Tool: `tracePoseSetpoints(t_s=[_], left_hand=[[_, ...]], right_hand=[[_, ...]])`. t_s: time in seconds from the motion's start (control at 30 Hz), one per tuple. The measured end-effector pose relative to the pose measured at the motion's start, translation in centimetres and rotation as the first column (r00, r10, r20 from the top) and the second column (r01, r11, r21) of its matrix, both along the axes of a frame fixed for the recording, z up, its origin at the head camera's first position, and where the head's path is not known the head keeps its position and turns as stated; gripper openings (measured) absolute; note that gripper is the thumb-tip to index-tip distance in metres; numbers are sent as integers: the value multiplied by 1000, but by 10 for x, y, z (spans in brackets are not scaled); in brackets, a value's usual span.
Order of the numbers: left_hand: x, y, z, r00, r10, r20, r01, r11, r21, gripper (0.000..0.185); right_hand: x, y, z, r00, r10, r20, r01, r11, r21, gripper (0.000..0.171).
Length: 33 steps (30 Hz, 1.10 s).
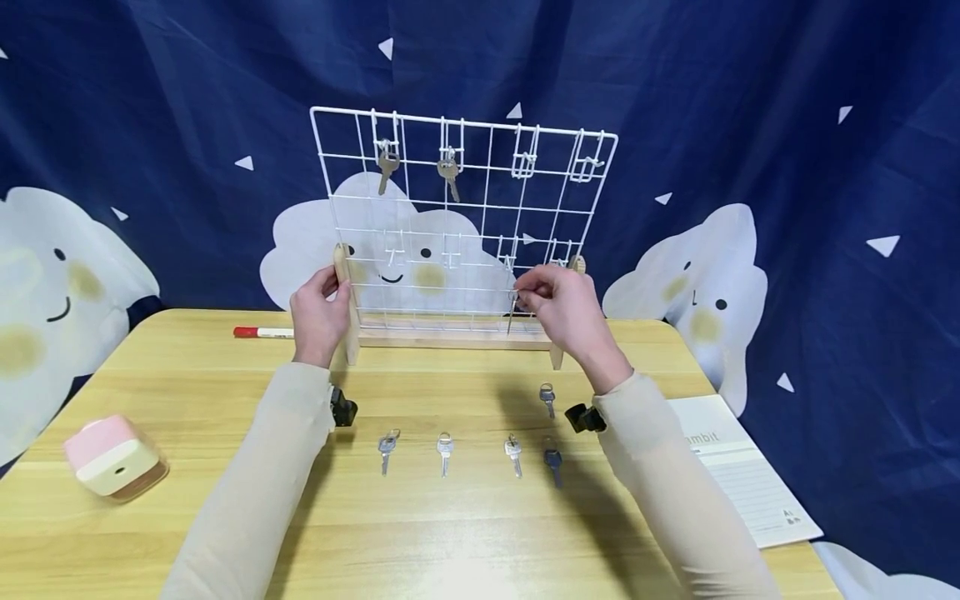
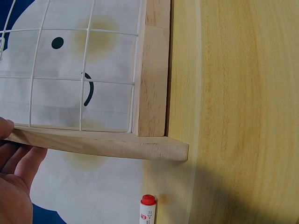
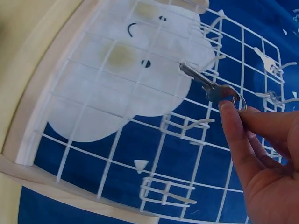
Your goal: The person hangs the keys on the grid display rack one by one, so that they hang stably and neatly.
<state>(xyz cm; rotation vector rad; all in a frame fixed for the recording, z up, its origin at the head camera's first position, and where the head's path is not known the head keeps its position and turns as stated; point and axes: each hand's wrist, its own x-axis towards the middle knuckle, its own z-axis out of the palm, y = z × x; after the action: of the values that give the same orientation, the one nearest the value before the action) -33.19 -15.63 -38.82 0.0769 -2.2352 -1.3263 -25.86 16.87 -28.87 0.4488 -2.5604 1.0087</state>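
A white wire grid rack (image 1: 486, 204) stands in a wooden base. My left hand (image 1: 321, 318) grips the rack's left wooden upright (image 2: 103, 143), thumb on one side and fingers on the other. Between thumb and fingertips, my right hand (image 1: 566, 312) pinches the small ring of a silver key (image 3: 215, 92). That key is in front of the grid's lower right part, near a lower wire hook (image 3: 187, 126). Two keys, a left one (image 1: 387, 167) and a right one (image 1: 449, 173), hang from upper hooks. Two other upper hooks, including this one (image 1: 524, 164), carry no key.
Several keys lie on the table, among them a silver key (image 1: 445, 452) and a darker key (image 1: 552, 462). A red-capped marker (image 1: 262, 332) lies behind my left wrist. A pink and cream box-like object (image 1: 116, 458) stands left; a notepad (image 1: 742, 475) lies right.
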Motion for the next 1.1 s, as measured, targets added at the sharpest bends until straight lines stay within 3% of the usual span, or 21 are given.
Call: tracePoseSetpoints(t_s=[0.43,0.67,1.1], left_hand=[[1,0,0,1000,2,-3,-2,1000,-4,36],[-1,0,0,1000,-1,-10,1,1000,-5,35],[1,1,1,1000,3,-2,-3,1000,-4,36]], right_hand=[[-9,-6,35,992,-20,-123,-3,983,-185,10],[-14,-5,53,984,-53,-172,14,975,-220,11],[-27,-10,75,973,-131,-192,59,938,-342,12]])
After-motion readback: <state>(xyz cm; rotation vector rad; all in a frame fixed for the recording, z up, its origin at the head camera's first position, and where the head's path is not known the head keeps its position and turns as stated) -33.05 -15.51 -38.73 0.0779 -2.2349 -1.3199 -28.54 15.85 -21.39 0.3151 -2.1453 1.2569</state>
